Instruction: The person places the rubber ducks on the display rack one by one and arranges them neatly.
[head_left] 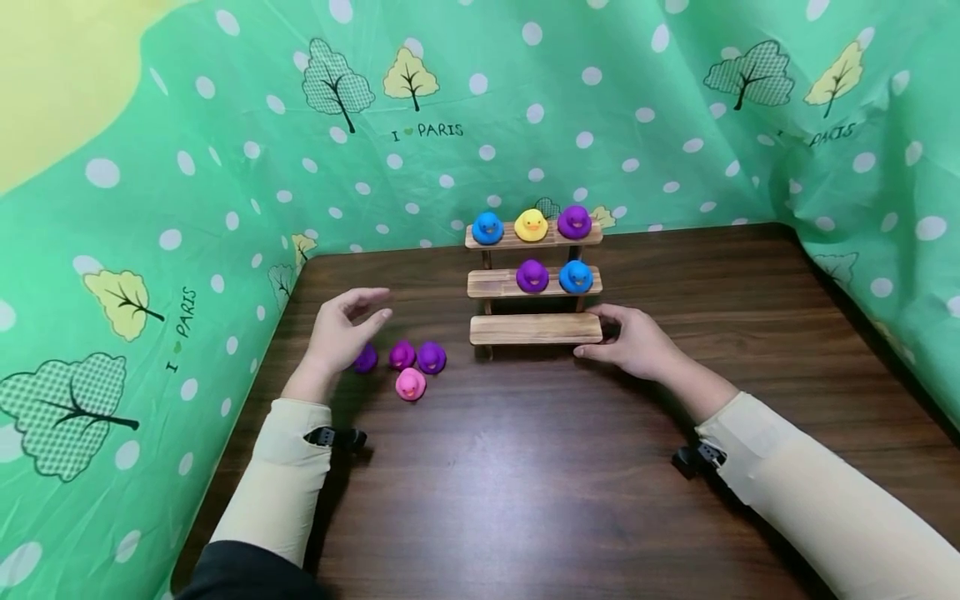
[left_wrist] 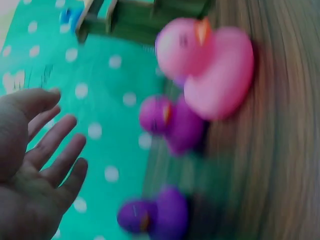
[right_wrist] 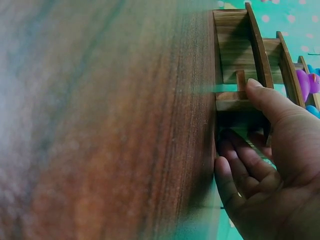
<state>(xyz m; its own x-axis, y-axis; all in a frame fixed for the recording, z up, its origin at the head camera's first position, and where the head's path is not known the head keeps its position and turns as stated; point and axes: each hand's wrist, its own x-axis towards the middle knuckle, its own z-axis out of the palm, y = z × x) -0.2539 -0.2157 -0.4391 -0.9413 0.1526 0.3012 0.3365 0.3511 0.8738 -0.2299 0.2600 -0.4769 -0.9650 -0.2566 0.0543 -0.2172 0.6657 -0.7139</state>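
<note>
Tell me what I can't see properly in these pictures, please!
- Head view: part of the leftmost purple duck, hidden by the left hand.
- Left wrist view: the face of the far blue duck, too small and blurred.
- Right wrist view: the lower blue duck, cut off by the right edge.

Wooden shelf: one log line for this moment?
left grip: empty, near loose ducks; right grip: holding wooden shelf; top two tiers: five ducks
</note>
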